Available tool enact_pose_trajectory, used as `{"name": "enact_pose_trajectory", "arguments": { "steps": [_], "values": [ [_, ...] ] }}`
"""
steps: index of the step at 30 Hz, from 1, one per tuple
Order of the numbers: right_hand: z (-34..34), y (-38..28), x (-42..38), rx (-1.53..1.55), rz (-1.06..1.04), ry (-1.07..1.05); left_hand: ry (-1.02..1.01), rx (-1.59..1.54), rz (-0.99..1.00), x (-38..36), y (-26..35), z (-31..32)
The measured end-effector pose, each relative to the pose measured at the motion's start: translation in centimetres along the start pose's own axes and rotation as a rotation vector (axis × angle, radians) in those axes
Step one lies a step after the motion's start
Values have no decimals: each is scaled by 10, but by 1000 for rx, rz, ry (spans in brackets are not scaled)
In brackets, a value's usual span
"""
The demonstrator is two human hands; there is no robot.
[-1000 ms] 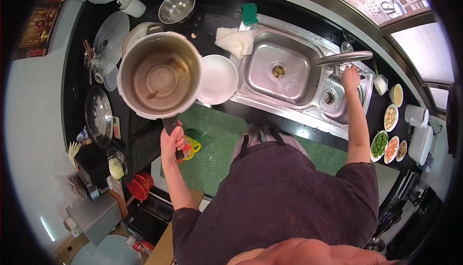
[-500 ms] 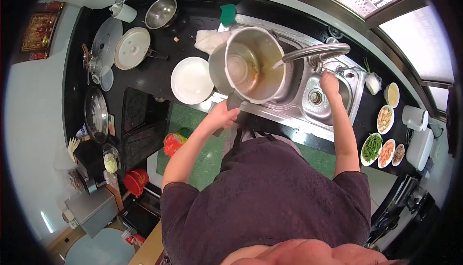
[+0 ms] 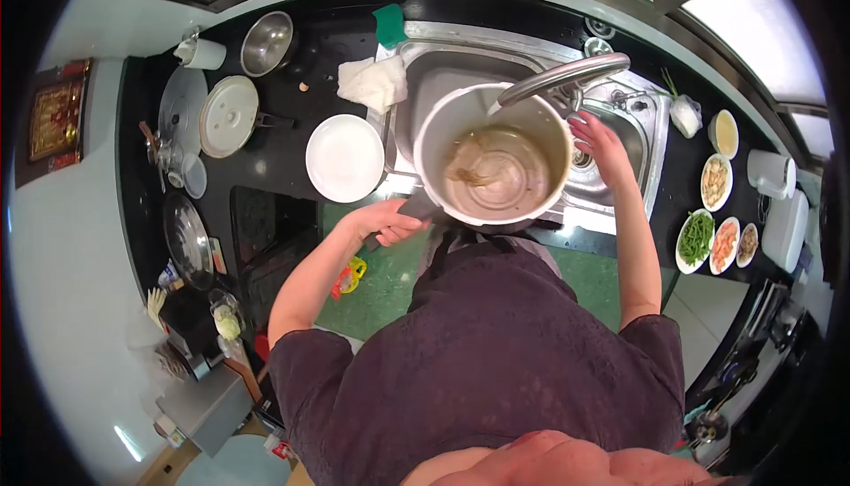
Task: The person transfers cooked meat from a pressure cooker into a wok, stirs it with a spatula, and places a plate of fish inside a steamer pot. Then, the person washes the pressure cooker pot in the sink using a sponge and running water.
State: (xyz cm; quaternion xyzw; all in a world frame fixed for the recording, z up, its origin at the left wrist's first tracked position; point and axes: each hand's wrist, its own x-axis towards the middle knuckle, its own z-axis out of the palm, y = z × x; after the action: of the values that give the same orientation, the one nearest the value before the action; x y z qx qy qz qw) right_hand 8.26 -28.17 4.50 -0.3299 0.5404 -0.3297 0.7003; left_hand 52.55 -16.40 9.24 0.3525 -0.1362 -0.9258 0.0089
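Note:
My left hand [image 3: 390,222] is closed around the dark handle [image 3: 420,207] of a large metal pot [image 3: 496,163]. The pot is upright over the near edge of the double sink [image 3: 443,65], with some cloudy liquid and bits in its bottom. The curved faucet [image 3: 567,77] reaches over the pot, its spout tip above the opening. Beside the pot's right rim, my right hand [image 3: 602,145] has its fingers apart and holds nothing. A white plate [image 3: 345,158] lies left of the pot, below a folded white cloth [image 3: 372,85].
On the left counter are a pot lid [image 3: 228,116], a steel bowl [image 3: 266,43] and a glass lid [image 3: 188,241]. A green cloth [image 3: 390,26] lies behind the sink. Dishes of green beans [image 3: 695,240] and other chopped food stand at the right.
The pot has moved right and towards me and now sits more level. My right hand has left the faucet base and opened near the pot's rim. My left hand still holds the handle.

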Motion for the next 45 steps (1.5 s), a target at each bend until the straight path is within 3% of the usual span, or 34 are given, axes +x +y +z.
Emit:
{"name": "enact_pose_trajectory", "arguments": {
  "steps": [2,5,9,13,18,20,24,28,35,41,45],
  "values": [
    [-2,-3,-9,108,-24,90,-85,19,-18,21,0,-11],
    [-6,-13,-33,18,-87,181,-207,32,-5,47,5,-14],
    [-24,-13,-62,-154,-44,277,-101,213,124,63,3,1],
    [-27,0,-70,-320,-52,372,218,367,281,64,-8,6],
    [-4,6,-57,-509,-74,319,641,1055,563,48,7,-10],
    [-2,16,-43,-674,-146,255,841,1296,341,32,18,-8],
    [40,-8,-39,-855,-272,191,1057,1430,233,19,25,-18],
    [68,-27,-39,-1022,-443,149,1224,1588,174,9,28,-23],
    [88,-45,-43,-1076,-502,87,1422,1649,179,3,28,-21],
    [99,-58,-49,-1042,-535,61,1445,1646,188,9,28,-25],
    [112,-69,-51,-922,-557,58,1309,1552,169,7,36,-6]
  ]
}}
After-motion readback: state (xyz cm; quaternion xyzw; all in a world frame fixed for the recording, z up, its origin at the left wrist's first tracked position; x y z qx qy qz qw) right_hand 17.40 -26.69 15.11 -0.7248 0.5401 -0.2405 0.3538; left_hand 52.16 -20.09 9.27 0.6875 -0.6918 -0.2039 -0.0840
